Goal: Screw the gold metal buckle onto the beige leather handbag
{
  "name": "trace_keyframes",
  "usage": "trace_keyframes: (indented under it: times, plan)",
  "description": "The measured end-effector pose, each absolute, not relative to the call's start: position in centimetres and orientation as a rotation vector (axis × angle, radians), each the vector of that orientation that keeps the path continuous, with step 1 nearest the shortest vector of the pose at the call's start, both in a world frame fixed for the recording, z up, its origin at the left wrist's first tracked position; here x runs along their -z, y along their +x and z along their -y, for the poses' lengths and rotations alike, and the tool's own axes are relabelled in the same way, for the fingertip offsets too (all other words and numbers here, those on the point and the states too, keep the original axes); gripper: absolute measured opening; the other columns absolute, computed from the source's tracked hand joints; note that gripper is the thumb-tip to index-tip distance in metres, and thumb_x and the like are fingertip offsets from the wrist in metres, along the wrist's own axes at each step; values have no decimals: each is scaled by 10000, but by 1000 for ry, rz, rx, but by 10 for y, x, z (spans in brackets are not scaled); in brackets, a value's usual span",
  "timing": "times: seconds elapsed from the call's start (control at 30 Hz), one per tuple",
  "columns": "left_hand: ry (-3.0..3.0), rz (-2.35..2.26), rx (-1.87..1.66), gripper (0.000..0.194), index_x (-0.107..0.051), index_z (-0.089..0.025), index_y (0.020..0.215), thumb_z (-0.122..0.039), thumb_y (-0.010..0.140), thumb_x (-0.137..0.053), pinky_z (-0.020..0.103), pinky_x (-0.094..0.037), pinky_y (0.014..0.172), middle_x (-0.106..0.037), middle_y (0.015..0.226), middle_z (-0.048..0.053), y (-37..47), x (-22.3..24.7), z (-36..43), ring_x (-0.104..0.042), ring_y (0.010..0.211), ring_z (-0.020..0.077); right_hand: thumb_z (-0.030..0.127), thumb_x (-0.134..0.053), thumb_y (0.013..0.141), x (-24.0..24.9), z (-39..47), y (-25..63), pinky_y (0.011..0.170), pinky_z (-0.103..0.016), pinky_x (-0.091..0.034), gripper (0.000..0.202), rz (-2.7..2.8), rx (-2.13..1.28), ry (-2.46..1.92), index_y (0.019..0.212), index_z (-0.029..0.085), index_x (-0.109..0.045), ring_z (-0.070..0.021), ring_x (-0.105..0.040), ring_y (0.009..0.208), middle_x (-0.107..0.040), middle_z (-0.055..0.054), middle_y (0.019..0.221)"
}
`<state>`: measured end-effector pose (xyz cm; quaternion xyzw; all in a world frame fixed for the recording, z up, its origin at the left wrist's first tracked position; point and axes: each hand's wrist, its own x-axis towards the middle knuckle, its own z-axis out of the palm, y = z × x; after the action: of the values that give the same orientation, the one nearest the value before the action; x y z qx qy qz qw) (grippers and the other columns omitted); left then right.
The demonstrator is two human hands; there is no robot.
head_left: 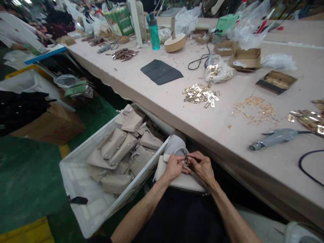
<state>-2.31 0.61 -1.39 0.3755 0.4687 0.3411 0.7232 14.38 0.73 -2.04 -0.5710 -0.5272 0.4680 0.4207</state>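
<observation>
A light beige bag [188, 182] lies on my lap, against the table's front edge. My left hand [175, 167] rests on the bag's upper part, its fingertips closed at a small metal plate [186, 160]. From the right, my right hand [201, 165] pinches the same plate. On the table, a pile of shiny gold metal plates [201, 95] lies beyond my hands. Small gold pieces [255, 109] are scattered to its right. Nearer the right edge rests a grey electric screwdriver [274, 138].
A white crate [83, 216] of beige bags stands left of my lap. Farther back on the table [162, 98] are a black sheet [162, 72], a teal bottle [153, 33], a round wooden piece [175, 43] and open cardboard boxes [245, 59]. A person's arm shows far left.
</observation>
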Motion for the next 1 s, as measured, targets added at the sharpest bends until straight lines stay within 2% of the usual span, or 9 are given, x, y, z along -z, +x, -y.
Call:
trace_keyframes:
  times: [0.13,0.37,0.6,1.0]
  plan:
    - [829,-1026,-757,334,-775,-63,1053,-310,857,-667,253,-630,598,-793,928,167,-23,14,-6,-780,644,205,393,-697,885,22,-7,145,697,-310,-572,213,1334,-1179,-1426,956,239,-826,-218,-684,804,-719,-71,945]
    - [829,-1023,-761,331,-772,-51,1043,-300,857,-657,264,-633,613,-786,826,153,-24,16,-5,-784,664,221,391,-676,894,14,-7,143,680,-308,-567,227,1360,-1181,-1433,974,242,-827,-218,-681,798,-714,-75,947]
    - [818,-1017,-764,342,-769,-47,1034,-327,859,-675,260,-630,603,-784,837,161,-24,17,-5,-781,649,217,374,-678,897,14,-7,141,694,-309,-555,215,1363,-1178,-1430,966,235,-827,-214,-678,810,-706,-70,943]
    - [789,-1036,-778,303,-770,-30,1043,-256,868,-673,238,-628,591,-779,790,145,-24,14,-5,-772,616,198,343,-675,889,17,-7,138,741,-311,-524,205,1383,-1104,-1439,949,208,-818,-214,-677,838,-718,-72,936]
